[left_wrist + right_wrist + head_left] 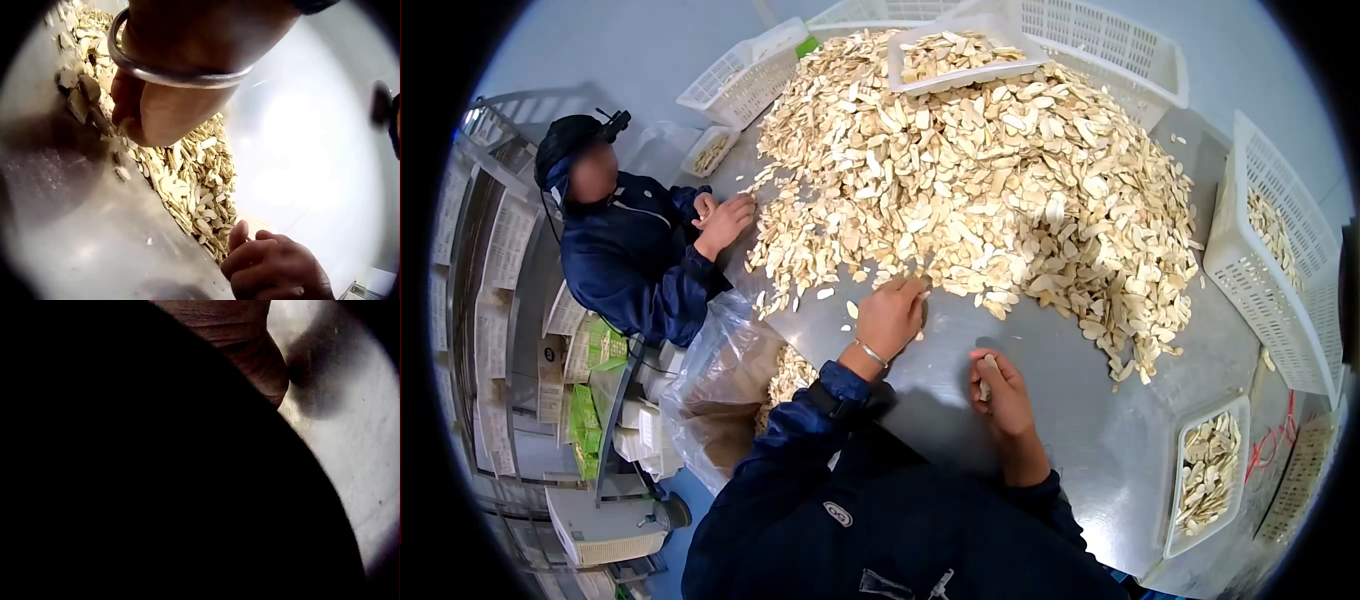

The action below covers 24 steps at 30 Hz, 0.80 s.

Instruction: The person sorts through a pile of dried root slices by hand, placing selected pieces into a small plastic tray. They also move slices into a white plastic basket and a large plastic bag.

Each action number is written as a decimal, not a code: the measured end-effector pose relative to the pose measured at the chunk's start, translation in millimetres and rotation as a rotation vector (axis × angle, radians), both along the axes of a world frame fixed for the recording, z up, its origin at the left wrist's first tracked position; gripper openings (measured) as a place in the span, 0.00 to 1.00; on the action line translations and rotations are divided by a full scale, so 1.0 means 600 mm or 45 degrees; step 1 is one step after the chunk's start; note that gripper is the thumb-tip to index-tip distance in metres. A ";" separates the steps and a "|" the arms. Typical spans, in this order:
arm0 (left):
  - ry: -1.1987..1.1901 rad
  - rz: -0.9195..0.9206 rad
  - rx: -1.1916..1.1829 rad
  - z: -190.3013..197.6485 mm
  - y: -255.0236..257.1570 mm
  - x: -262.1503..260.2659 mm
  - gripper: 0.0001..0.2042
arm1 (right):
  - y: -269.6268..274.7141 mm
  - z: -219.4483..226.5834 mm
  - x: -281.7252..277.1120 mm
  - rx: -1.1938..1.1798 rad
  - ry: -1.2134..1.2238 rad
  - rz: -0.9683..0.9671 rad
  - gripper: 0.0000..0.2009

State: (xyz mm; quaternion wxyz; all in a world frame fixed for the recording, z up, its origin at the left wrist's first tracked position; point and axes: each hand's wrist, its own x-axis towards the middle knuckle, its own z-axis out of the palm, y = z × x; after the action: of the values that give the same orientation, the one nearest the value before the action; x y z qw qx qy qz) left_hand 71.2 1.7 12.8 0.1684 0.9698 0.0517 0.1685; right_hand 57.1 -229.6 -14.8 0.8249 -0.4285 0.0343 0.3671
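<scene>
A large pile of pale, flat dried slices (990, 190) covers the far part of the metal table (940, 400). At its near edge, my left hand (892, 320) reaches palm down, fingers bent, with a metal bangle (181, 78) round the wrist. Its fingertips are right at some slices and partly hidden; I cannot tell whether they pinch one. My right hand (1004, 395) is held over the table, nearer my body, and grips a few dried slices (987, 375) between thumb and curled fingers. The right wrist view is mostly dark, showing only part of that hand (250, 350).
A shallow white tray (1170, 500) of slices stands at the right, beside a tall perforated basket (1280, 270). Another tray (970, 85) sits on the pile. Across the left corner, another person (640, 240) works at the pile. A clear plastic bag (725, 385) hangs below the table's left edge.
</scene>
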 end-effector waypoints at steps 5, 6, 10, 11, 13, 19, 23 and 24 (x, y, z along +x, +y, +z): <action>0.319 -0.353 -0.949 0.040 -0.037 -0.012 0.07 | 0.007 0.023 0.001 0.016 0.057 -0.131 0.11; 0.329 -0.467 -1.055 0.044 -0.040 -0.013 0.08 | 0.008 0.031 0.001 0.015 0.062 -0.167 0.11; -0.211 -0.287 -0.074 0.023 -0.044 0.030 0.07 | 0.003 -0.002 0.002 -0.006 -0.110 -0.117 0.12; -0.208 -0.300 -0.004 0.015 -0.040 0.041 0.08 | 0.001 -0.003 0.003 -0.037 -0.137 -0.091 0.12; -0.133 -0.298 0.038 -0.009 -0.031 0.053 0.07 | -0.002 -0.002 0.000 -0.086 -0.145 -0.072 0.11; 0.146 -0.226 -0.301 -0.003 -0.038 0.035 0.06 | -0.007 -0.009 0.004 0.005 0.013 -0.100 0.08; 0.325 -0.207 -0.963 -0.028 -0.034 0.010 0.04 | 0.001 0.011 0.001 -0.053 0.058 -0.153 0.08; 0.371 -0.217 -1.055 -0.029 -0.036 0.003 0.04 | 0.001 0.012 0.001 -0.059 0.040 -0.143 0.08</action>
State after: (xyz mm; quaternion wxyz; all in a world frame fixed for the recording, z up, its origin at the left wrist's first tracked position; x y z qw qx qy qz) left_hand 73.3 -19.7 -4.6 0.5469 0.8349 0.0580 -0.0193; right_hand 57.9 -229.0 -7.5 0.8335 -0.4390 0.0798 0.3260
